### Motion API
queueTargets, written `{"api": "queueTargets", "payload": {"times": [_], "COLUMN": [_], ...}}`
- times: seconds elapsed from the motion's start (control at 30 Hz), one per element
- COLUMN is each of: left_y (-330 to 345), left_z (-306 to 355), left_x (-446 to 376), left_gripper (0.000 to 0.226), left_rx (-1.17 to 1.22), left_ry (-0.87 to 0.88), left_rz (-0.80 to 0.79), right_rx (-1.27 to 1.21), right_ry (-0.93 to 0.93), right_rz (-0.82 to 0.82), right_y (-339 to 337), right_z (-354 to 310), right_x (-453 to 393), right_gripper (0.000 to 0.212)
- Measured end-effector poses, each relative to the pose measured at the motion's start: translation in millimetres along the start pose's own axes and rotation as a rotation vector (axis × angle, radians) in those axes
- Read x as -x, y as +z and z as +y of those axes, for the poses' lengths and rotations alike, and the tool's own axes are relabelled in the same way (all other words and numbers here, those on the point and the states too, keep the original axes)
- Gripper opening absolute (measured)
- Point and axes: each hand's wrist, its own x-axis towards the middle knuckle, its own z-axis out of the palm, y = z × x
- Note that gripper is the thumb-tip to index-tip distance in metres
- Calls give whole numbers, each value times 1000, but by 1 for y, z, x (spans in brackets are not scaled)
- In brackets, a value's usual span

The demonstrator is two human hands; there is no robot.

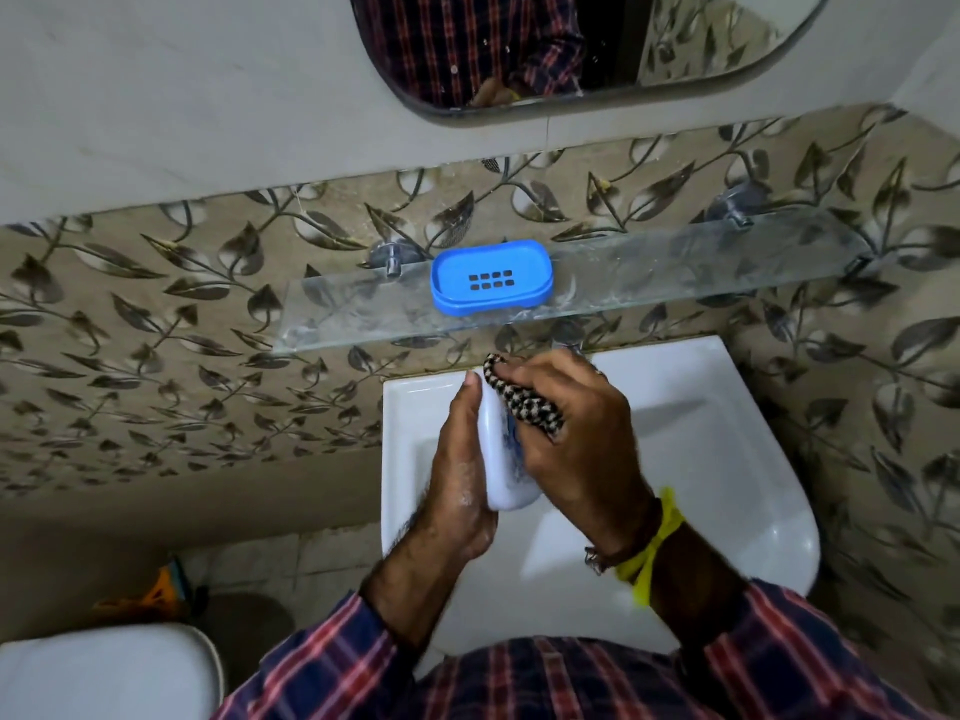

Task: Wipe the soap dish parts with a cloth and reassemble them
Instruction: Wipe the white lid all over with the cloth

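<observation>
Just below the centre of the frame, over the white basin (727, 459), the left hand (460, 480) is gripping the white soap dish tray (501, 459) on edge, its long axis running up-frame. The right hand (576, 439), just right of it, is pinching a checked cloth (524, 402) against the tray's inner face. The blue perforated insert (491, 277) is lying flat on the glass shelf (675, 267) directly above, so the tray will have to travel up-frame to meet it.

I'm looking down into a small tiled bathroom corner, dimly lit.

Leaf-patterned tiles (156, 314) cover the lower wall, with plain grey wall (182, 96) above them. A rounded mirror (701, 39) hangs at the top, and below it I see a glass shelf (675, 272) on metal brackets (387, 257). A white sink (727, 459) sits under the shelf against the wall. At lower left there is a white toilet (104, 678), with pale floor tiles (322, 563) and something orange (156, 595) beside it.
</observation>
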Motion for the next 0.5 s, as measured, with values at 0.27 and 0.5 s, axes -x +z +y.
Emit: {"api": "queueTargets", "payload": {"times": [0.27, 0.5], "left_y": [4, 8], "left_z": [14, 25], "left_x": [-6, -6], "left_gripper": [58, 44], "left_rx": [110, 75], "left_ry": [-25, 40], "left_rz": [2, -52], "right_rx": [-19, 79], "right_ry": [7, 12], "right_rz": [3, -22], "right_y": [-3, -6], "right_z": [-5, -11], "right_x": [-10, -4], "right_gripper": [41, 37]}}
